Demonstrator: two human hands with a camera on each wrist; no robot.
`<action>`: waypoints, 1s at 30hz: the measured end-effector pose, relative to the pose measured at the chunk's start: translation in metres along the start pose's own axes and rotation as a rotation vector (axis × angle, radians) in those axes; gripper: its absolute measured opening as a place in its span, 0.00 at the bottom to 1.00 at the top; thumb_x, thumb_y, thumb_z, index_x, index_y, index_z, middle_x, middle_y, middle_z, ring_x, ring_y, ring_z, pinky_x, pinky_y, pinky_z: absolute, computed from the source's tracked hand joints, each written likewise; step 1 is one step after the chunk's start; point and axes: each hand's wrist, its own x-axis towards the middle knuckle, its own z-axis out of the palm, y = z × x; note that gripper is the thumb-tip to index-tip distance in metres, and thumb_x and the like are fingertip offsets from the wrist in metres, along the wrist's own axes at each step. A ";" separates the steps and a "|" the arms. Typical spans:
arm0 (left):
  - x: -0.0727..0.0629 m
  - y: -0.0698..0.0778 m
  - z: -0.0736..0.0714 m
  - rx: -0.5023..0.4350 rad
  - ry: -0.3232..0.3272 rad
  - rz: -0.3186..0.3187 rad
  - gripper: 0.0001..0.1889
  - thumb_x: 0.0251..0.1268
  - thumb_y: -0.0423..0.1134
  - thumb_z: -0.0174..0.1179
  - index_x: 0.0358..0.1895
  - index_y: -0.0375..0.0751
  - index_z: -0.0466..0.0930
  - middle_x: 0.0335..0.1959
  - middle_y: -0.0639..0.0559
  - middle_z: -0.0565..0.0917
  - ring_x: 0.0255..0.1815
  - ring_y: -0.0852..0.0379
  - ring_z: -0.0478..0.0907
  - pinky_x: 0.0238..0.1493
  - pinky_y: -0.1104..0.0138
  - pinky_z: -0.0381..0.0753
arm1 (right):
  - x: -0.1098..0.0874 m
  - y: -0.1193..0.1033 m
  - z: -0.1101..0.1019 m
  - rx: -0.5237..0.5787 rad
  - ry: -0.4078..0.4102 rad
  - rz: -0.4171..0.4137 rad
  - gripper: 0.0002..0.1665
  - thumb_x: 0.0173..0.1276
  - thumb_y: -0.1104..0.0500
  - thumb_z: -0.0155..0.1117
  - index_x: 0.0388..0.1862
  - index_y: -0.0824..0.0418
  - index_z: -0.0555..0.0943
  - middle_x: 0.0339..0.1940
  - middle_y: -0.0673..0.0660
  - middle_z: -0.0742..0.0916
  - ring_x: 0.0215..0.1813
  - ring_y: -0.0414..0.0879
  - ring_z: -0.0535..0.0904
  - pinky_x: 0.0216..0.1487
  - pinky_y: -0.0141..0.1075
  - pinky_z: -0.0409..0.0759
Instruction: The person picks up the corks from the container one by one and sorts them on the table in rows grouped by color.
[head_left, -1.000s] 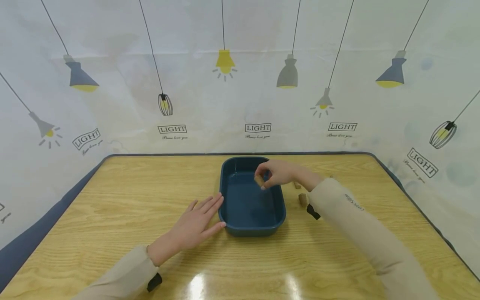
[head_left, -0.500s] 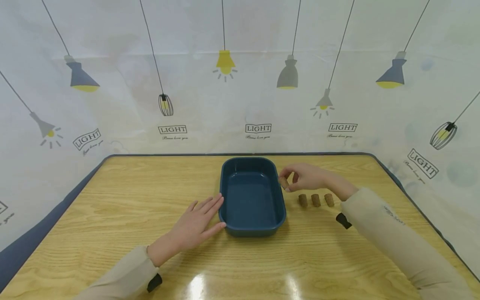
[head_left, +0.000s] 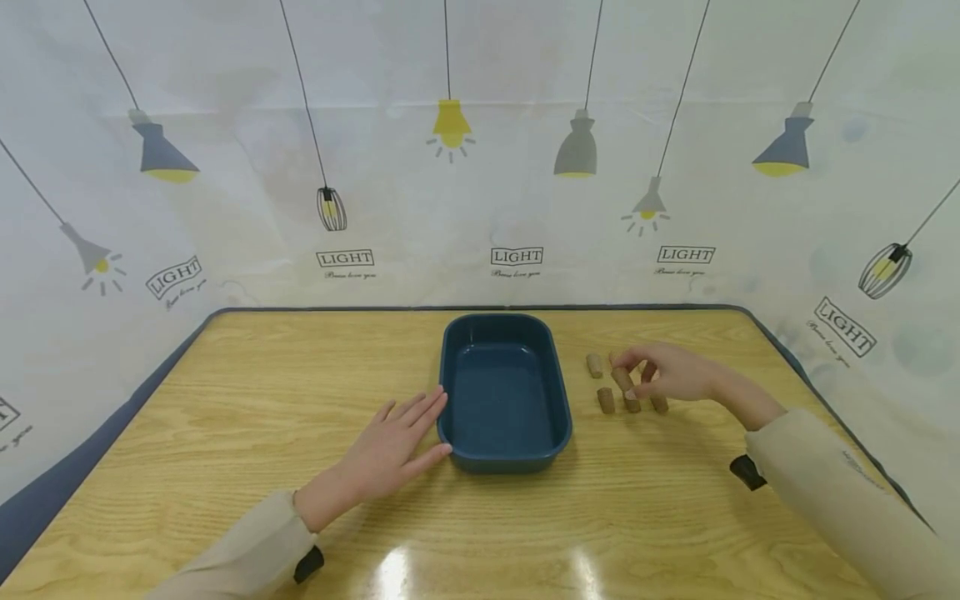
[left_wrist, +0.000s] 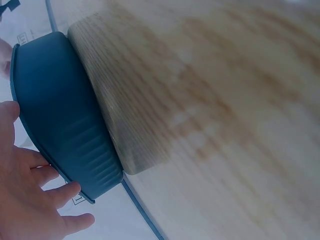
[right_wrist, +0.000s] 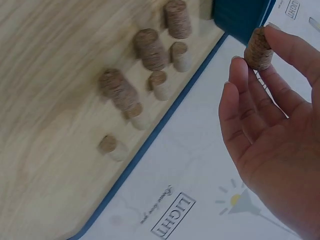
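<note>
In the head view my left hand [head_left: 390,454] lies with spread, straight fingers against the left rim of a deep blue baking dish [head_left: 558,392]. The left wrist view has those fingertips at the rim of the dish [left_wrist: 65,110]. To the right of the dish, my right hand [head_left: 675,373] pinches a cork [head_left: 622,380] between thumb and fingers, above other corks. Seen from the right wrist, the held cork [right_wrist: 258,50] is upright and clear of the table. Loose corks [head_left: 606,400] stand in two rows beside the dish, some partly hidden by the right hand.
The wooden table [head_left: 300,358] has a dark blue edge, with a lamp-printed backdrop [head_left: 405,167] rising behind it. In the right wrist view, darker corks [right_wrist: 178,19] form one row and paler corks [right_wrist: 180,56] another.
My right hand has carried the cork from above the dish, over its right rim, and further right above the other corks. My left hand and the dish have stayed put.
</note>
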 end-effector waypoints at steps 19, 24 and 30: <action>0.000 -0.001 0.002 0.012 -0.002 0.005 0.35 0.65 0.59 0.39 0.68 0.40 0.50 0.67 0.47 0.54 0.64 0.47 0.54 0.57 0.46 0.53 | -0.062 0.044 0.008 -0.002 0.064 0.093 0.27 0.62 0.57 0.59 0.54 0.73 0.68 0.46 0.65 0.76 0.38 0.48 0.75 0.33 0.37 0.74; 0.000 0.000 0.001 0.006 0.022 0.014 0.34 0.66 0.58 0.39 0.68 0.39 0.51 0.67 0.47 0.54 0.63 0.46 0.55 0.56 0.45 0.54 | -0.071 0.056 0.010 -0.016 0.125 0.097 0.25 0.62 0.58 0.59 0.54 0.72 0.69 0.46 0.64 0.76 0.37 0.47 0.75 0.33 0.37 0.74; 0.000 -0.001 0.001 0.005 0.036 0.022 0.34 0.65 0.57 0.41 0.67 0.36 0.54 0.66 0.44 0.57 0.63 0.45 0.57 0.55 0.45 0.55 | -0.075 0.066 0.011 -0.012 0.178 0.068 0.23 0.61 0.61 0.60 0.52 0.73 0.70 0.45 0.64 0.77 0.38 0.49 0.75 0.35 0.38 0.74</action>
